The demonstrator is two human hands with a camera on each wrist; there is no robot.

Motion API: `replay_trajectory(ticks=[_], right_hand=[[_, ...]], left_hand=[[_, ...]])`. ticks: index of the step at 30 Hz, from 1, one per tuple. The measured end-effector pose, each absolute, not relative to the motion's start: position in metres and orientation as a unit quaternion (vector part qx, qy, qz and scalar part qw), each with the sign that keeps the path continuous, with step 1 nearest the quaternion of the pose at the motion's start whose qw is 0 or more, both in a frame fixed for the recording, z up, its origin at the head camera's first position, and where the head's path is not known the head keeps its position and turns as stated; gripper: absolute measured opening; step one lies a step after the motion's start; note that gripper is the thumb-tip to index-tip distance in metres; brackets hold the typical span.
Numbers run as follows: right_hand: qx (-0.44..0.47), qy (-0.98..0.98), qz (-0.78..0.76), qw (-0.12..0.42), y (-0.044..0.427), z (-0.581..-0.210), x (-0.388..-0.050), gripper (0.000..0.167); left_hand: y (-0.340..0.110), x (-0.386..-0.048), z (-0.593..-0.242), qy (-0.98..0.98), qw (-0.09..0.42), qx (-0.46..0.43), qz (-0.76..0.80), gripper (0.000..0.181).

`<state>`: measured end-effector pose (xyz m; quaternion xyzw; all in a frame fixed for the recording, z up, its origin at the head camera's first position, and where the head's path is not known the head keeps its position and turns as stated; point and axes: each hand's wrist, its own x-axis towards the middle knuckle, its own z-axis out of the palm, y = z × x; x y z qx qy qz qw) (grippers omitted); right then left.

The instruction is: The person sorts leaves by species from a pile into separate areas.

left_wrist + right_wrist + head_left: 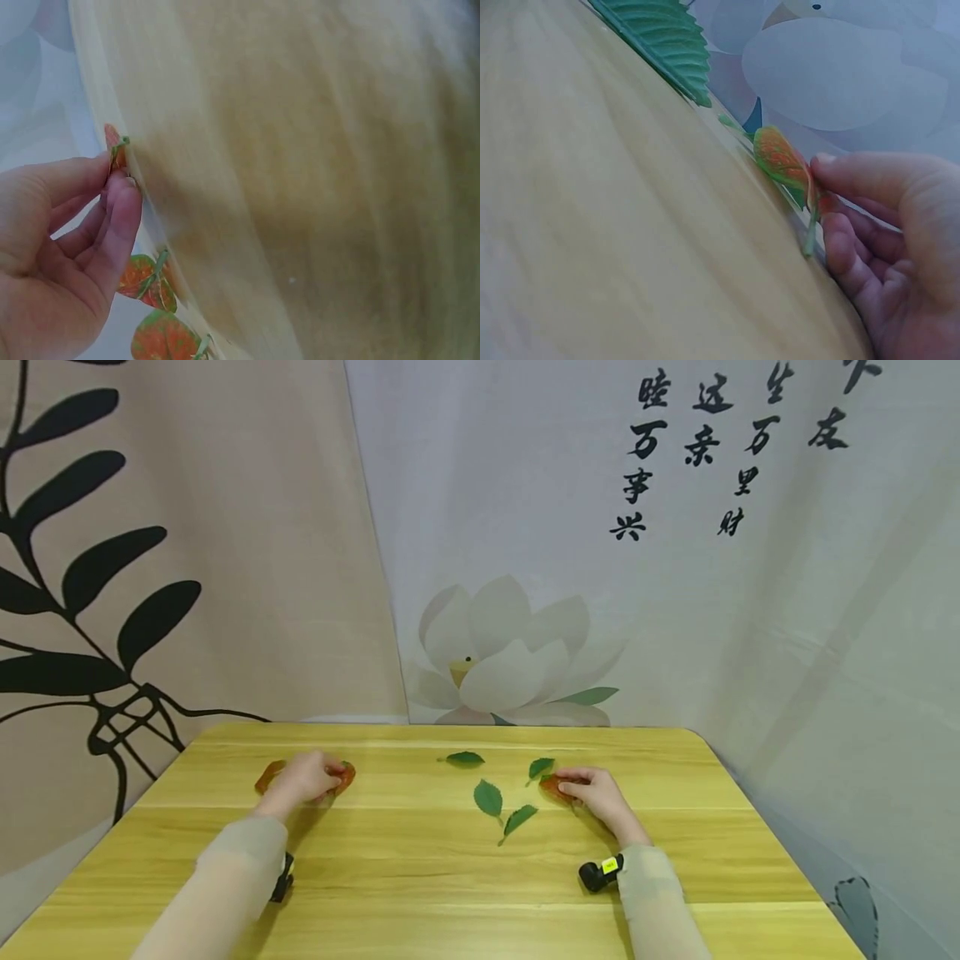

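Left hand point(306, 776): while mottled leaves point(160, 335) lie near, pinches a red leaf point(347, 774) — seemingly just one
Right hand point(594, 790): pinches an orange-green leaf point(778, 156)
Green leaves point(487, 797): four, on the table point(390, 877)

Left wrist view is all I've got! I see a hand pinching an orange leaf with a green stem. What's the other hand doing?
Observer: The right hand pinches another orange, green-edged leaf.
Operator: Cool! What else is on the yellow wood-grain table?
Observer: Four toothed green leaves lie there.
Operator: And what's behind it?
Observer: A black leafy branch is printed on the pale cloth backdrop, at the head view's left.
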<state>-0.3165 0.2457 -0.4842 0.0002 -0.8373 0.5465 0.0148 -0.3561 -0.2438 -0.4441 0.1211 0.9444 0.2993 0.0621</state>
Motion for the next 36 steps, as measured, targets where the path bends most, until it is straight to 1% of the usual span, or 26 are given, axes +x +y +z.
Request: replay_trajectory(ticks=[10,12,17,19,28,33,36], right_hand=[[0.018,-0.835,0.549,0.023,0.244,-0.485,-0.317,0.027],[0.018,-0.837,0.547,0.023,0.244,-0.485,-0.317,0.025],[0.019,-0.830,0.558,0.009,0.244,-0.484,-0.315,0.024],[0.021,-0.824,0.567,0.001,0.244,-0.483,-0.316,0.024],[-0.014,-0.790,0.613,-0.006,0.241,-0.471,-0.320,0.028],[0.012,-0.793,0.609,-0.005,0.227,-0.461,-0.319,0.029],[0.035,-0.794,0.607,-0.017,0.216,-0.456,-0.318,0.032]], left_hand=[[-0.247,-0.353,-0.451,0.938,0.076,0.115,0.318,0.041],[-0.248,-0.351,-0.451,0.932,0.092,0.100,0.336,0.045],[-0.249,-0.344,-0.450,0.893,0.158,0.049,0.418,0.055],[-0.250,-0.342,-0.450,0.878,0.174,0.037,0.444,0.057],[-0.254,-0.343,-0.449,0.846,0.188,0.032,0.497,0.057],[-0.257,-0.343,-0.451,0.843,0.196,0.027,0.500,0.057],[-0.258,-0.345,-0.453,0.845,0.197,0.030,0.496,0.056]])
